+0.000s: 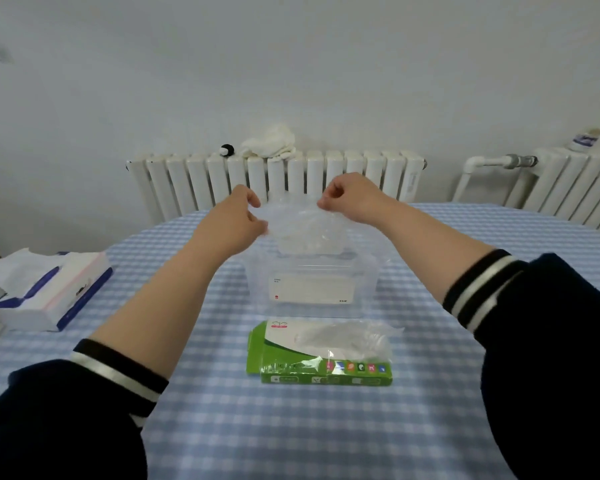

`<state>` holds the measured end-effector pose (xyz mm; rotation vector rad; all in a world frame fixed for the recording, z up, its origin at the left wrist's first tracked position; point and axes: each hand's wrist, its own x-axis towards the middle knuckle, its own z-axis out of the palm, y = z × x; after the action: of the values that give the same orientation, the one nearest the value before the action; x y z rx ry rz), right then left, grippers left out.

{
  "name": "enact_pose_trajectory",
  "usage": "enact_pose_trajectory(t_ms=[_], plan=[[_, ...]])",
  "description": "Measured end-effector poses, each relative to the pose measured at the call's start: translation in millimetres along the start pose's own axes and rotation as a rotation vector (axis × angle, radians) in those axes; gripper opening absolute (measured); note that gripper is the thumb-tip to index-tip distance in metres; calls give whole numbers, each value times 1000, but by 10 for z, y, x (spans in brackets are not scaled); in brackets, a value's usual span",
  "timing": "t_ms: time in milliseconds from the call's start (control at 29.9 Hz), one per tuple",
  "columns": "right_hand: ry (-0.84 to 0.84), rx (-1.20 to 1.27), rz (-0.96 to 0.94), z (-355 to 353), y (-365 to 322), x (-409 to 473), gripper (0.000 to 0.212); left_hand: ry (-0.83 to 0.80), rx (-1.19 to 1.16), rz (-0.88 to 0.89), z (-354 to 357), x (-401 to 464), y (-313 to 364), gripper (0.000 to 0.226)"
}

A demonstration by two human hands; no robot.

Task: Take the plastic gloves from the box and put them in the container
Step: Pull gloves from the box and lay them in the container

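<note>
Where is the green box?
In the head view the green box lies on the checked table, nearer than the clear container, with loose plastic gloves on it.

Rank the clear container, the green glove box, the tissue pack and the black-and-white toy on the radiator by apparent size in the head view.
1. clear container
2-3. green glove box and tissue pack, look alike
4. black-and-white toy, farthest away

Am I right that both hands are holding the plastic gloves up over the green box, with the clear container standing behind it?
Not quite. In the head view the left hand and right hand pinch the plastic gloves above the clear container, not over the green box. The box lies nearer the person, with the container behind it, as you said.
</note>
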<state>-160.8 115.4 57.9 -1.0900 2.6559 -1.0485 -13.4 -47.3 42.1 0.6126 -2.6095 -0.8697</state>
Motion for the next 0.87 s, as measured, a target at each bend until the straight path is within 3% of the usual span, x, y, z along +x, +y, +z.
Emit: enact_pose_trajectory(t_ms=[100,167,200,301,367,501,635,735,868], plan=[[-73,-347,-98,259,36,143,13,110,458,95,26,67,-43,29],[-135,-494,-162,402,66,197,10,146,513,182,70,92,31,22],[-163,-531,-189,452,74,212,9,86,488,216,97,102,93,17],[-236,-583,-223,522,92,243,9,-393,426,227,226,156,280,23],[-293,-583,-191,545,108,241,16,-672,434,122,306,198,349,31],[-458,-584,-63,551,171,176,55,-939,381,-59,514,434,280,44],[-490,-645,-33,430,205,127,53,-974,453,-173,705,601,161,52],[-454,-686,-57,257,202,60,47,-976,449,-148,734,636,144,45],[-194,-568,-172,8,114,-180,27,-826,484,33,546,530,237,22]])
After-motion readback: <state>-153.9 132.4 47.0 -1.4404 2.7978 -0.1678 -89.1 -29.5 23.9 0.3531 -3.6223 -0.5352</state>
